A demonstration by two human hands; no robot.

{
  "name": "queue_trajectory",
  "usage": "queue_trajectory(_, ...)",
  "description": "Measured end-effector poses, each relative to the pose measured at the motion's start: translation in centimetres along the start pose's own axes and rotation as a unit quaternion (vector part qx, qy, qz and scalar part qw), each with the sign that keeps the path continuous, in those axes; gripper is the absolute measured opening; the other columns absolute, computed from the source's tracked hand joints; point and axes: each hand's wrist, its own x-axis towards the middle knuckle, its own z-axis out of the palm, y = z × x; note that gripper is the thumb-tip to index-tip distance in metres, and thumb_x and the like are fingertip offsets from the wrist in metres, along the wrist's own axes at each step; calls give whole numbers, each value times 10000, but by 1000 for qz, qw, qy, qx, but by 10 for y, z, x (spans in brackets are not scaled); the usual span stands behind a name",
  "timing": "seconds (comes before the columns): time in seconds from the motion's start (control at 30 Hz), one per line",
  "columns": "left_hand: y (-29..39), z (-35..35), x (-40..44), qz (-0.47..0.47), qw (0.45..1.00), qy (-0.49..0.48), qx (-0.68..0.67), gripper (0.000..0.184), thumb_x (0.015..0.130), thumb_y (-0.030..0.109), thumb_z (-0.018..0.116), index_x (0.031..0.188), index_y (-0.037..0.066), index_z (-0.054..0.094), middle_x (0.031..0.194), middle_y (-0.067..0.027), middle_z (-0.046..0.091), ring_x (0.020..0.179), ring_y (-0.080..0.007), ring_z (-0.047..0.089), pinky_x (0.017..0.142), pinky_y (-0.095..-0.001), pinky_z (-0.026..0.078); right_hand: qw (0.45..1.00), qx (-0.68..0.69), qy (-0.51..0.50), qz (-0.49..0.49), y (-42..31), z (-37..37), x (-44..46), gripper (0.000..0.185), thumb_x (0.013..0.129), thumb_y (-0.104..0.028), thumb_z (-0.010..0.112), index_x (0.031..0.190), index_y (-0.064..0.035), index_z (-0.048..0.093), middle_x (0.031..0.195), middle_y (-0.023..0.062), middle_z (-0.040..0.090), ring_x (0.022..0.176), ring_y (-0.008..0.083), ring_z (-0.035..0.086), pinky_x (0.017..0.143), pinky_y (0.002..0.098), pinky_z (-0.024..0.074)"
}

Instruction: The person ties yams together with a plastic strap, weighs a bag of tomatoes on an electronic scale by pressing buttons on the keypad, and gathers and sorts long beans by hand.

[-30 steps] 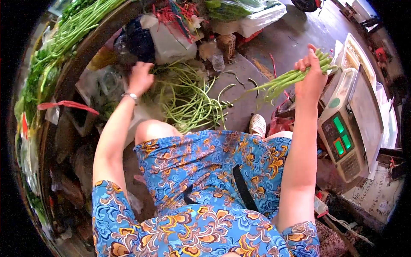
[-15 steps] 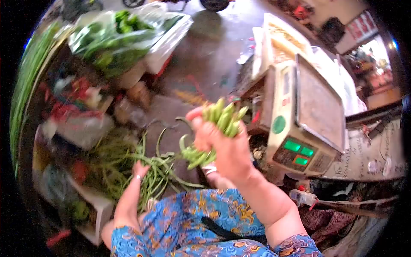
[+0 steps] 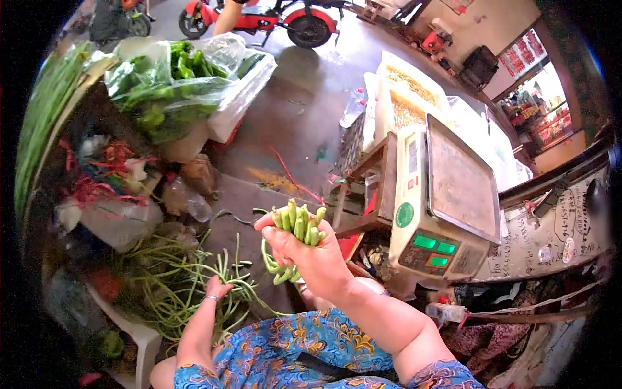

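A folded bundle of green long beans (image 3: 297, 223) is gripped in my right hand (image 3: 311, 256), raised in front of my lap. Their cut ends stick up above the fist, and the looped lower part hangs beneath it. My left hand (image 3: 219, 287) is down at the loose pile of long beans (image 3: 162, 288) on the floor, its fingers closed around some of them. Part of those fingers is hidden among the beans.
A digital scale (image 3: 447, 194) with a metal pan stands to the right on a wooden stand (image 3: 363, 188). Bagged green peppers (image 3: 175, 84) sit at upper left, near tall green stalks (image 3: 48, 123). A red scooter (image 3: 259, 19) is parked beyond. Crates (image 3: 408, 97) stand behind the scale.
My right hand has come lower and to the left with its bundle. My left hand has shifted slightly within the pile. The head view has also moved.
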Motion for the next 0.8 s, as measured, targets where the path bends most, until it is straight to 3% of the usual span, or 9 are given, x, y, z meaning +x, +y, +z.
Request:
queue_trajectory(0.07, -2, -7, 6, -16, 998, -33, 41, 556, 643, 353, 848, 1069, 43, 668, 1095, -188, 676, 1017, -329, 647, 879, -414, 513, 1000, 0, -9, -2, 1, 5, -1, 104, 939, -129, 634, 1022, -95, 686, 790, -92, 588, 619, -1, 461, 521, 182, 372)
queue_trajectory(0.13, 3, -33, -2, 2, 997, -76, -3, 533, 646, 356, 823, 1038, 26, 679, 1029, -185, 694, 943, -324, 671, 835, -410, 529, 1000, 17, -15, 15, 5, 9, 1, 134, 937, -78, 612, 1054, -20, 645, 708, -44, 546, 589, 34, 446, 530, 202, 370)
queue_trajectory(0.2, 16, -67, -18, -7, 998, -68, -2, 488, 626, 307, 794, 991, 0, 693, 894, -181, 709, 793, -294, 691, 717, -379, 546, 999, 7, -35, 4, 9, 8, 1, 129, 929, -81, 624, 1043, -27, 652, 720, -42, 558, 587, 38, 453, 532, 205, 378)
queue_trajectory(0.33, -9, -132, -43, 16, 996, -18, -88, 392, 675, 223, 765, 972, -18, 681, 810, -131, 691, 681, -208, 645, 630, -338, 523, 999, 8, -30, -10, 13, 14, 1, 118, 908, -99, 648, 1006, -36, 670, 680, -41, 550, 569, 50, 476, 526, 210, 389)
queue_trajectory(0.4, 14, -186, -107, 28, 989, 26, -144, 387, 712, 203, 734, 1033, -3, 667, 803, -91, 676, 654, -172, 618, 593, -315, 503, 1000, -6, -24, -19, 6, 15, -2, 115, 900, -115, 655, 984, -38, 675, 663, -40, 543, 560, 50, 474, 520, 212, 390)
queue_trajectory(0.53, 19, -253, -186, 153, 945, 116, -265, 370, 780, 162, 666, 1127, 37, 647, 848, -7, 648, 660, -102, 557, 587, -266, 470, 1000, 3, -4, -19, 12, 15, 3, 115, 899, -117, 644, 974, -33, 670, 632, -27, 532, 526, 61, 484, 470, 226, 394)
queue_trajectory(0.57, 35, -274, -218, 118, 956, 124, -239, 427, 808, 160, 665, 1205, 14, 605, 1057, -43, 658, 901, -136, 590, 812, -310, 500, 1000, 12, -18, -17, 14, 15, 4, 120, 900, -110, 640, 986, -31, 666, 632, -27, 526, 519, 64, 481, 462, 230, 396)
queue_trajectory(0.67, 64, -305, -291, 214, 894, 192, -344, 364, 825, 155, 684, 1148, 8, 602, 882, -9, 613, 753, -97, 549, 670, -263, 490, 997, 47, -68, -8, 19, 14, 3, 105, 897, -98, 630, 978, -53, 679, 678, -33, 545, 565, 67, 473, 509, 246, 421)
queue_trajectory(0.8, 89, -328, -353, 246, 856, 259, -374, 251, 882, 158, 688, 1085, 35, 608, 764, 14, 588, 627, -66, 523, 560, -216, 442, 989, 93, -111, 0, 19, 18, -2, 145, 900, -117, 630, 984, -4, 666, 676, 3, 554, 561, 103, 515, 512, 260, 437)
